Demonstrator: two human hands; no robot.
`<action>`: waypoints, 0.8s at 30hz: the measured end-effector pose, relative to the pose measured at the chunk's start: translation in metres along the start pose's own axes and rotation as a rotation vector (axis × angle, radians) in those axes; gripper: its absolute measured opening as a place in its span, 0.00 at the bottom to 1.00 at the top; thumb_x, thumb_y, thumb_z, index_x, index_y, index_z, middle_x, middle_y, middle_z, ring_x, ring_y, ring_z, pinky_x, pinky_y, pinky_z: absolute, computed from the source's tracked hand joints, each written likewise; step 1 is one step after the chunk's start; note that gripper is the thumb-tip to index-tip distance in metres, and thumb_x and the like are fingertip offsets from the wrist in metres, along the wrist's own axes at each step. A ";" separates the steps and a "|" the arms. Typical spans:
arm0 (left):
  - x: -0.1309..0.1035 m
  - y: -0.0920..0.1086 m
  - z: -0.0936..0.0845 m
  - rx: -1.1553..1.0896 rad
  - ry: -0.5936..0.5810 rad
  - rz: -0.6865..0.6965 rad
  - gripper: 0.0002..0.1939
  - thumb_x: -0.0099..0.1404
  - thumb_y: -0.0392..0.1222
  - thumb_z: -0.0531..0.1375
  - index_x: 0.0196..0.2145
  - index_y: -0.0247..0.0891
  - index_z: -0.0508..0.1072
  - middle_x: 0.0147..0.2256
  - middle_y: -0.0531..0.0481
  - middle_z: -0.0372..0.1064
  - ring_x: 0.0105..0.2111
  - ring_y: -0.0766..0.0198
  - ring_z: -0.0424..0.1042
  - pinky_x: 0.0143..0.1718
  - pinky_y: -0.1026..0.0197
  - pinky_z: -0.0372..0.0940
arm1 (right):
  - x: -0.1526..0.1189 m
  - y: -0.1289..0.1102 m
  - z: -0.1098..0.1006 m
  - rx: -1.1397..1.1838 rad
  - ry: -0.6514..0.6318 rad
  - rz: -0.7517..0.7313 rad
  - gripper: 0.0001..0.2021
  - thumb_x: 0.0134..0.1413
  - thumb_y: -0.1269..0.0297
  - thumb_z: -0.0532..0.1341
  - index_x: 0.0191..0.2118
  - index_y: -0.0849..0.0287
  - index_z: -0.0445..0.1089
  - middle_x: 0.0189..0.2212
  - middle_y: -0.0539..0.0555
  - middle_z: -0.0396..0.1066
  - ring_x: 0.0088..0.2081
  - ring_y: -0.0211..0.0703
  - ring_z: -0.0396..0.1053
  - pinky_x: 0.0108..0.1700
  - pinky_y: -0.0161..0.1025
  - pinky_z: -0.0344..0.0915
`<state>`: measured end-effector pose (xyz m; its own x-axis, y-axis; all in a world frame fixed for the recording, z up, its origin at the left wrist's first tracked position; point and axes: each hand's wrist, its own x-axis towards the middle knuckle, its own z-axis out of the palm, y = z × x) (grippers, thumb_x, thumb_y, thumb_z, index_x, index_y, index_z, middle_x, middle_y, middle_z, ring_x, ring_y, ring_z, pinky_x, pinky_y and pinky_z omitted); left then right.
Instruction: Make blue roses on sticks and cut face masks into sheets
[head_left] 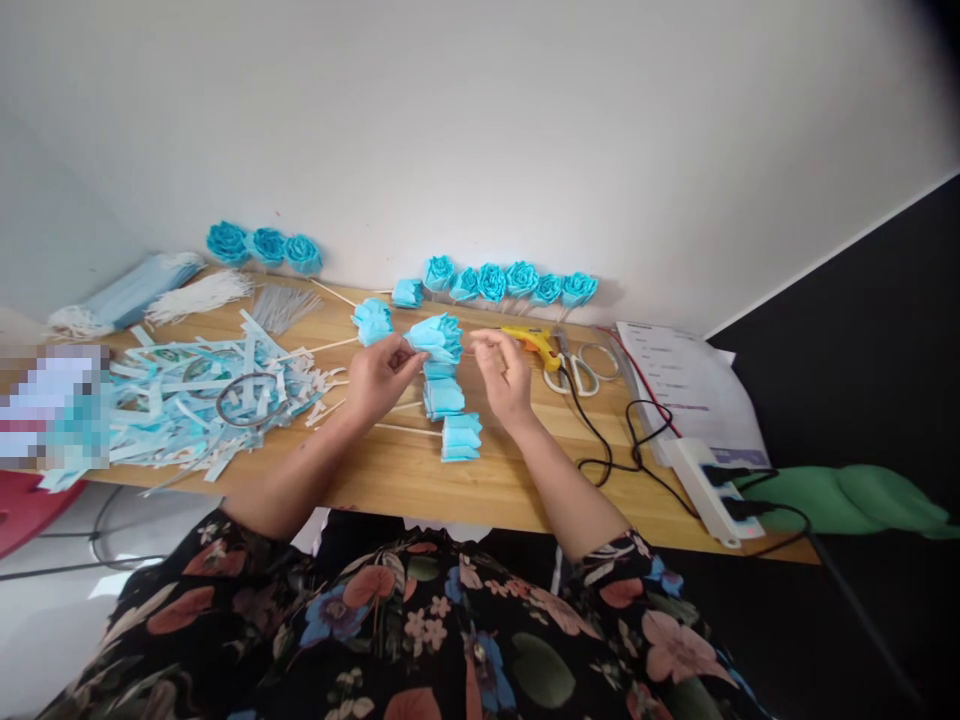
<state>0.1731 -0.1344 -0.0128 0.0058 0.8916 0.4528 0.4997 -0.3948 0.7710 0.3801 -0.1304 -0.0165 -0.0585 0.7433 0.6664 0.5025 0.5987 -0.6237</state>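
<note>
My left hand (pixel 384 377) is closed in a pinch at the base of a light blue paper flower (pixel 438 338), which points to the right. My right hand (pixel 504 375) is just right of the petals, its fingers curled but apart, with nothing visible in them. Below the held flower lie more blue flowers on sticks, one (pixel 444 398) near the middle and another (pixel 461 437) closer to the front edge. A further flower (pixel 373 321) sits behind my left hand, and a small one (pixel 407 293) lies beyond it.
Finished blue roses (pixel 491 282) line the wall. Paper strips (pixel 187 400) are heaped at left, near a stack of masks (pixel 127 292). At right are a yellow glue gun (pixel 534 344), scissors (pixel 571 374), cables, printed sheets (pixel 686 385) and a power strip (pixel 712 490).
</note>
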 end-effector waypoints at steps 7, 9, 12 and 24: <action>0.014 0.007 -0.026 -0.522 0.034 -0.069 0.22 0.58 0.60 0.66 0.28 0.39 0.66 0.20 0.57 0.58 0.19 0.70 0.56 0.21 0.65 0.52 | -0.001 0.037 0.007 0.063 -0.023 0.141 0.17 0.68 0.51 0.51 0.45 0.56 0.72 0.32 0.52 0.77 0.39 0.46 0.74 0.48 0.43 0.66; 0.016 0.012 -0.029 -0.614 0.024 -0.075 0.23 0.56 0.61 0.67 0.28 0.40 0.64 0.19 0.57 0.58 0.18 0.71 0.56 0.21 0.65 0.53 | -0.003 0.046 0.010 0.035 -0.082 0.143 0.19 0.68 0.50 0.50 0.44 0.56 0.73 0.32 0.52 0.77 0.39 0.46 0.74 0.47 0.43 0.66; 0.016 0.021 -0.032 -0.668 -0.001 -0.070 0.23 0.56 0.61 0.67 0.29 0.40 0.64 0.18 0.58 0.57 0.17 0.71 0.55 0.20 0.66 0.53 | -0.006 0.054 0.013 0.055 -0.130 0.195 0.21 0.69 0.50 0.48 0.43 0.56 0.74 0.32 0.53 0.77 0.38 0.46 0.74 0.45 0.42 0.66; 0.095 0.011 -0.111 0.036 0.069 0.284 0.06 0.60 0.43 0.63 0.33 0.40 0.73 0.29 0.51 0.70 0.29 0.63 0.69 0.34 0.60 0.64 | -0.007 0.063 0.018 0.138 -0.107 0.341 0.24 0.68 0.46 0.47 0.42 0.56 0.76 0.31 0.53 0.78 0.37 0.45 0.74 0.43 0.40 0.66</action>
<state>0.0827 -0.0790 0.0886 0.0918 0.7285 0.6789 0.5169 -0.6175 0.5928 0.3966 -0.0925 -0.0677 -0.0014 0.9292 0.3695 0.3886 0.3410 -0.8560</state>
